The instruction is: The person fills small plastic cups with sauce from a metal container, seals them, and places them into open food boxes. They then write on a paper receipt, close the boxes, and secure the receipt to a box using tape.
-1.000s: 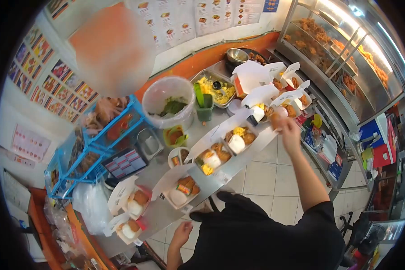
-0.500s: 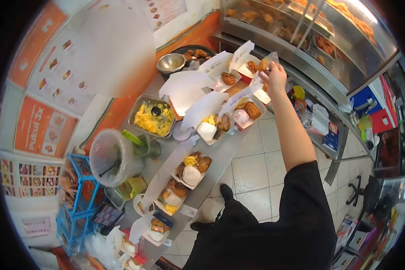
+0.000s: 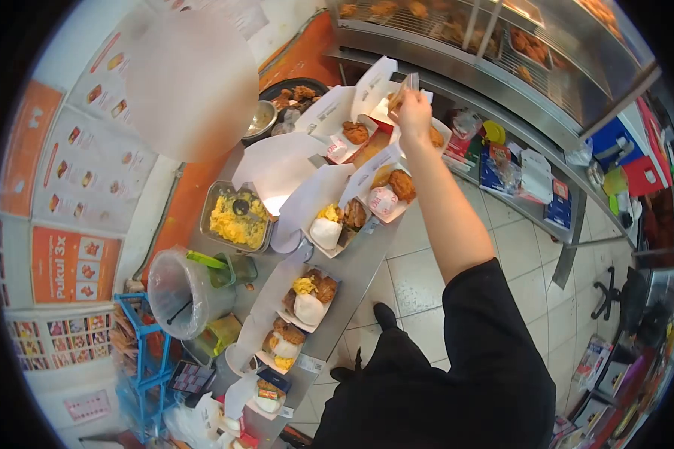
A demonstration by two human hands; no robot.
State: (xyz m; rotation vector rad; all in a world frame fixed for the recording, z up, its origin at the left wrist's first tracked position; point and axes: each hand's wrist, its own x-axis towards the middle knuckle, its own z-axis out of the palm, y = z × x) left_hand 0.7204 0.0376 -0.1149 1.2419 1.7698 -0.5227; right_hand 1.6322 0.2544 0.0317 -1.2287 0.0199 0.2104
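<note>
**A:** At the left, the clear tub [image 3: 180,292] and the tray of yellow food [image 3: 236,217] are well apart from your arm. I see no danger there.

**B:** And the row of open boxes?

**A:** Your forearm passes over the box with the fried piece [image 3: 391,193]. If you drop the elbow, it can catch the standing lid and push this box over the near edge of the counter [image 3: 356,269].

**B:** What about the hands?

**A:** Your right hand [image 3: 414,114] is closed on a small flat thing [image 3: 404,86], pinched at the fingertips above the far box [image 3: 374,82]. I cannot tell what it is. If you let go too early, I think it can fall beside the box or down to the lower shelf [image 3: 517,179] at the right. Your left hand is not in the picture.
</note>
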